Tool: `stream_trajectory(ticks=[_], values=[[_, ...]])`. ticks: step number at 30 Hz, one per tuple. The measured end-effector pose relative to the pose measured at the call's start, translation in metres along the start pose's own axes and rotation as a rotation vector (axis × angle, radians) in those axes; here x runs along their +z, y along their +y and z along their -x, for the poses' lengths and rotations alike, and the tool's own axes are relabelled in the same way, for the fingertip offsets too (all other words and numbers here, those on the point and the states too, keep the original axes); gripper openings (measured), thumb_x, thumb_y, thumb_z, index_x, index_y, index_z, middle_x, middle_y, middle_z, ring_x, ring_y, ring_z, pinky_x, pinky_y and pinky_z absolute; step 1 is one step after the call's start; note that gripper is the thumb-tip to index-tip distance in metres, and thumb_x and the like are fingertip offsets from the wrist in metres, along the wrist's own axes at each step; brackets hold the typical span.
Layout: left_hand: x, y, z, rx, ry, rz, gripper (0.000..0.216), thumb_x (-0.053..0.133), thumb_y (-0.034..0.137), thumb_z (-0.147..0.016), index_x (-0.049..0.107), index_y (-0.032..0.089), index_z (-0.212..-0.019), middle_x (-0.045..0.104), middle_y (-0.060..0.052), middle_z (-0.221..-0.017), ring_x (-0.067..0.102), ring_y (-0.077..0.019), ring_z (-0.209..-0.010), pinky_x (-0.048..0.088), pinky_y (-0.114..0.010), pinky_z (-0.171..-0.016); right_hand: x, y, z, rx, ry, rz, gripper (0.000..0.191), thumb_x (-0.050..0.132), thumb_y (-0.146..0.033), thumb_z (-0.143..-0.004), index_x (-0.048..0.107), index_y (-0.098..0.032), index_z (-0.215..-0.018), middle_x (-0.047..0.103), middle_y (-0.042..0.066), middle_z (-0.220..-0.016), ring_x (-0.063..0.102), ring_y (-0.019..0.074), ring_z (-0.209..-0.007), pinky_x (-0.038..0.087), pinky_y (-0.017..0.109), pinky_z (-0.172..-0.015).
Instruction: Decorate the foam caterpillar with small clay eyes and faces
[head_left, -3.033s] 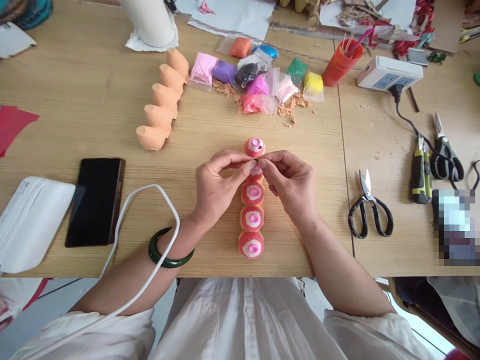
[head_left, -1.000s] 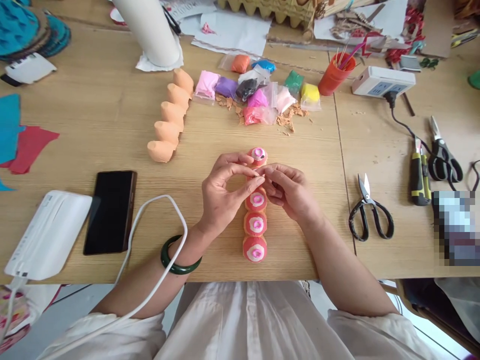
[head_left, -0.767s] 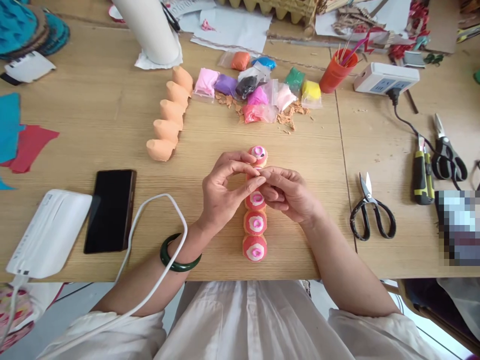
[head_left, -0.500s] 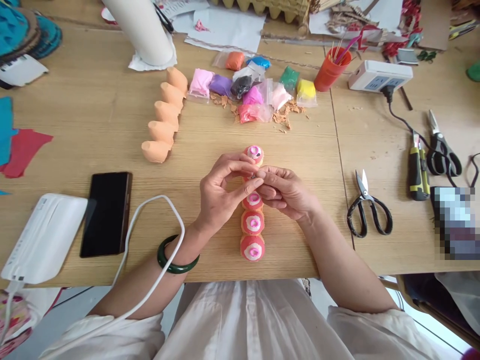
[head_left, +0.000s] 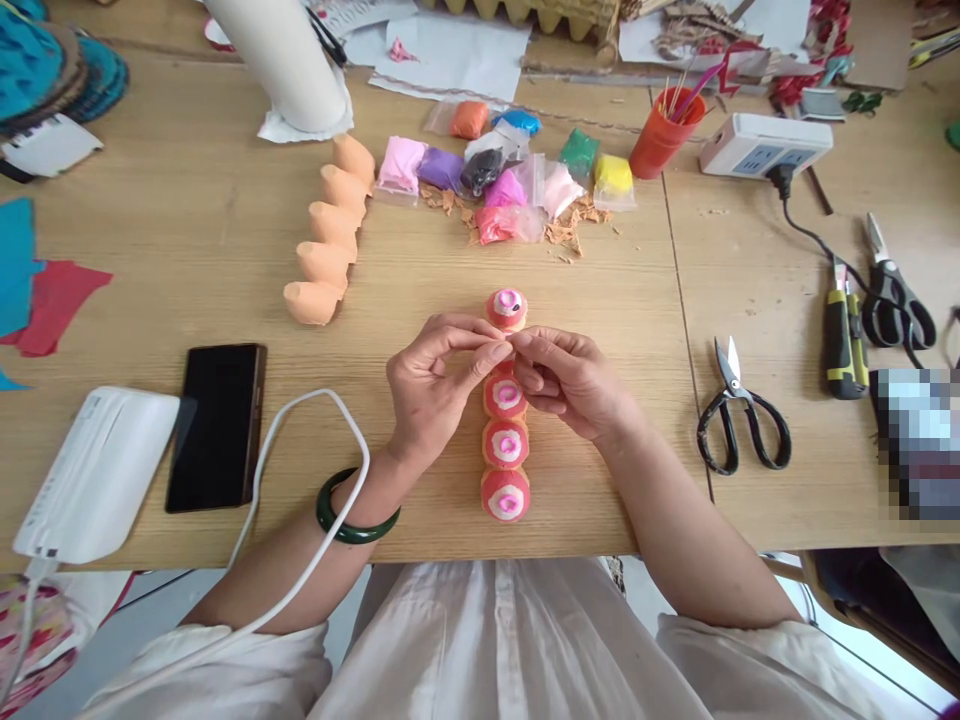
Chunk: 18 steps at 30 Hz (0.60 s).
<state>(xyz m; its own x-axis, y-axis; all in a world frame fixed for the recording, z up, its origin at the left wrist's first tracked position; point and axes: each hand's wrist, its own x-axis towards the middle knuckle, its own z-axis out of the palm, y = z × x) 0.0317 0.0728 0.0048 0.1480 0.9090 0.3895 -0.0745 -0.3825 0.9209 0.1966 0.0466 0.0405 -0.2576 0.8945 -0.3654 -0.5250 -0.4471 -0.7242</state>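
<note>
A row of joined rounded egg-carton cups (head_left: 505, 445) stands on the table in front of me, covered in red, white and pink clay. The farthest cup (head_left: 506, 308) has a small dark spot on its right side. Above the row, just nearer than that cup, my left hand (head_left: 450, 375) and my right hand (head_left: 574, 375) meet fingertip to fingertip. Both are closed in a pinch. Whatever lies between the fingertips is too small or hidden to make out. The hands cover part of the row.
Bags of coloured clay (head_left: 502, 185) lie farther back, beside an orange strip of egg-carton cups (head_left: 326, 235). To the right are scissors (head_left: 739, 400), a utility knife (head_left: 844, 340) and a power strip (head_left: 765, 147). A white cable (head_left: 300, 590) crosses my left forearm; a phone (head_left: 215, 425) lies left.
My left hand has shifted slightly left and its fingers have drawn together at the tips. More of the farthest cup now shows. The row stays in place.
</note>
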Motion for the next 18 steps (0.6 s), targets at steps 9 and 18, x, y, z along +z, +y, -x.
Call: stream_trajectory(ticks=[9, 18], values=[[-0.0014, 0.0038, -0.0024, 0.129, -0.026, -0.117, 0.013, 0.082, 0.020, -0.092, 0.083, 0.030, -0.100, 0.080, 0.002, -0.102, 0.074, -0.0155, -0.101, 0.060, -0.033, -0.098, -0.0018, -0.0004, -0.0001, 0.068, -0.146, -0.056, 0.031, 0.086, -0.037, -0.081, 0.063, -0.016, -0.083, 0.044, -0.011, -0.053, 0.021, 0.0019, -0.045, 0.012, 0.017, -0.038], [-0.0012, 0.0044, -0.0019, 0.073, -0.116, -0.138, 0.024, 0.079, 0.026, -0.095, 0.081, 0.032, -0.118, 0.080, -0.002, -0.120, 0.073, -0.0186, -0.115, 0.059, -0.036, -0.104, -0.0042, 0.0004, -0.0007, 0.012, -0.079, -0.060, 0.037, 0.091, -0.041, -0.077, 0.067, -0.015, -0.088, 0.042, -0.012, -0.054, 0.020, 0.0011, -0.044, 0.013, 0.017, -0.038]])
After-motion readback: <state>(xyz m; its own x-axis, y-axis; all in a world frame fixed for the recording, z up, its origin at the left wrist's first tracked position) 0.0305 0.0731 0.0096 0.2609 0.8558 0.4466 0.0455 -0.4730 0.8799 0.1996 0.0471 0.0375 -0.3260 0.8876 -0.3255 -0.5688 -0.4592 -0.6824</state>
